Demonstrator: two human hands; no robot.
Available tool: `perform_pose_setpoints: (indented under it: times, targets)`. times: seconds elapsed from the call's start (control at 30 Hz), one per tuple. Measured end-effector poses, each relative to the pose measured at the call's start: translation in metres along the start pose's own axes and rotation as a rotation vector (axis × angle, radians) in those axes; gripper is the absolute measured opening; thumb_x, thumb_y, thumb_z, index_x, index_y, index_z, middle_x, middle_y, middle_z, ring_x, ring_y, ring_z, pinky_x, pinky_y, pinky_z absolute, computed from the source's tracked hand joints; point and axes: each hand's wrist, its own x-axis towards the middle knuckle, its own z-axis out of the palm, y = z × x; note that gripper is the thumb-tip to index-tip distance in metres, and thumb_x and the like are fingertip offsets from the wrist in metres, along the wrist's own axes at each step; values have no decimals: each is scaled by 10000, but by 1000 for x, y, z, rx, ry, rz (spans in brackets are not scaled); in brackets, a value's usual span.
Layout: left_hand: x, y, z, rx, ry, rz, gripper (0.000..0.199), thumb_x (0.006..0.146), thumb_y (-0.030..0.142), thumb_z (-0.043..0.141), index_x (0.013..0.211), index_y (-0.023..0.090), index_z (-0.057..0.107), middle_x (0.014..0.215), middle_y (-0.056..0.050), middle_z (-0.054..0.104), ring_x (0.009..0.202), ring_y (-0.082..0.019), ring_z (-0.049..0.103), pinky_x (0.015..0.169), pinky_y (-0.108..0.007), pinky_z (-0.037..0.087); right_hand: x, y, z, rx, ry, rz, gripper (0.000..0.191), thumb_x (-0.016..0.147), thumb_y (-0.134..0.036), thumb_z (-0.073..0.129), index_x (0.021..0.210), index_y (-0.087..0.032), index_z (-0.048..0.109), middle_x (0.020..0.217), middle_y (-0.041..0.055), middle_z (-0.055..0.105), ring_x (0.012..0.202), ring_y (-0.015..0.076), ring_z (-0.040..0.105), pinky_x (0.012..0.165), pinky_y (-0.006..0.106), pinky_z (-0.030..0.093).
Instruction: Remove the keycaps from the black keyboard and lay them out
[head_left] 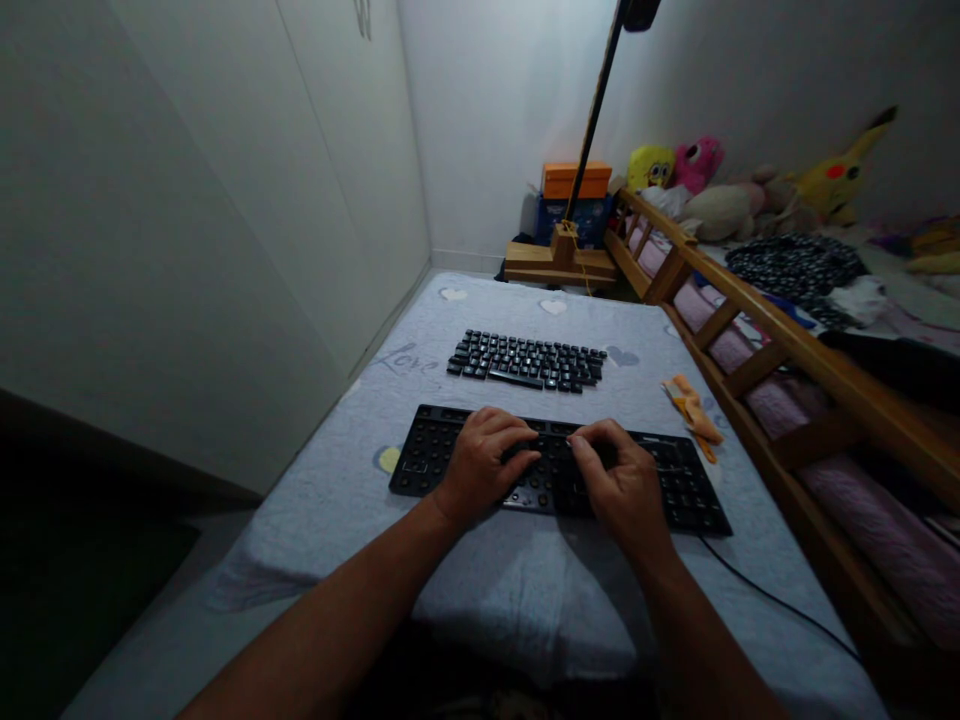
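A black wired keyboard (536, 492) lies across the covered table, its left and middle parts stripped to bare key sockets while keys still sit at its right end. My left hand (487, 455) rests on the stripped part, thumb and forefinger apart, with nothing seen between them. Over the middle of the board, my right hand (619, 470) has thumb and forefinger pinched together. A small pale spot shows at those fingertips, too small to name. Behind the keyboard, loose black keycaps (525, 358) are laid out in keyboard-like rows, a long space bar among them.
An orange cloth-like item (694, 408) lies at the table's right side. The keyboard cable (780, 595) runs off to the right front. A wooden bed rail (780, 345) borders the right, a white cabinet (225, 200) the left. A wooden stand (561, 262) is beyond the far edge.
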Motion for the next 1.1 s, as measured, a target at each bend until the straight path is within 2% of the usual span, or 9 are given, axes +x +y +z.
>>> perform_pose_setpoints:
  times: [0.1, 0.27, 0.4, 0.63, 0.8, 0.9, 1.0, 1.1]
  targets:
    - [0, 0, 0, -17, -14, 7, 152, 846, 297, 693, 957, 196, 714, 937, -57, 714, 921, -213, 615, 868, -406, 490, 7, 1, -3, 8, -64, -34, 264, 946, -322, 460, 767, -215, 623, 835, 41, 659, 836, 201, 614, 776, 307, 454]
    - [1, 2, -1, -41, -8, -1, 160, 857, 309, 679, 969, 199, 710, 952, -56, 710, 931, -212, 612, 878, -403, 491, 16, 4, -4, -58, -224, -171, 216, 907, -167, 469, 1010, -211, 654, 1000, 72, 621, 958, 208, 601, 882, 341, 469]
    - [0, 2, -2, -60, -11, 2, 149, 866, 301, 667, 961, 193, 707, 951, -61, 708, 937, -213, 610, 883, -405, 491, 18, 6, -1, -157, -335, -218, 197, 859, -131, 557, 1002, -208, 667, 947, 55, 591, 879, 194, 601, 815, 324, 483]
    - [0, 1, 0, -70, -42, -15, 167, 861, 291, 667, 1001, 206, 700, 986, -66, 700, 968, -225, 606, 902, -420, 492, 26, 8, -4, -236, -371, -247, 158, 837, -125, 593, 920, -224, 683, 906, 34, 612, 832, 178, 601, 758, 294, 471]
    - [1, 3, -2, -58, -29, -52, 249, 865, 279, 653, 1101, 199, 657, 1063, -75, 680, 1034, -228, 582, 947, -429, 475, 59, 41, -18, -380, -271, -214, 147, 824, -166, 612, 934, -218, 695, 933, 48, 643, 872, 201, 615, 796, 314, 462]
    - [0, 2, -2, -45, -27, -52, 232, 867, 231, 627, 1094, 191, 653, 1062, -78, 676, 1036, -226, 578, 950, -426, 471, 83, 72, -25, -564, -253, -85, 167, 802, -181, 636, 948, -206, 713, 921, 52, 689, 881, 211, 631, 810, 308, 450]
    - [0, 1, -1, -39, -32, -43, 228, 850, 176, 611, 1073, 186, 657, 1050, -77, 676, 1023, -222, 580, 938, -420, 474, 102, 96, -27, -627, -240, -11, 202, 787, -158, 621, 952, -190, 734, 861, 67, 720, 808, 221, 650, 737, 306, 448]
    - [0, 1, 0, -41, -39, -45, 231, 839, 153, 604, 1059, 192, 663, 1029, -71, 681, 1000, -220, 587, 923, -423, 480, 113, 109, -24, -674, -236, 30, 220, 784, -150, 605, 949, -187, 746, 860, 81, 739, 789, 225, 657, 702, 302, 439]
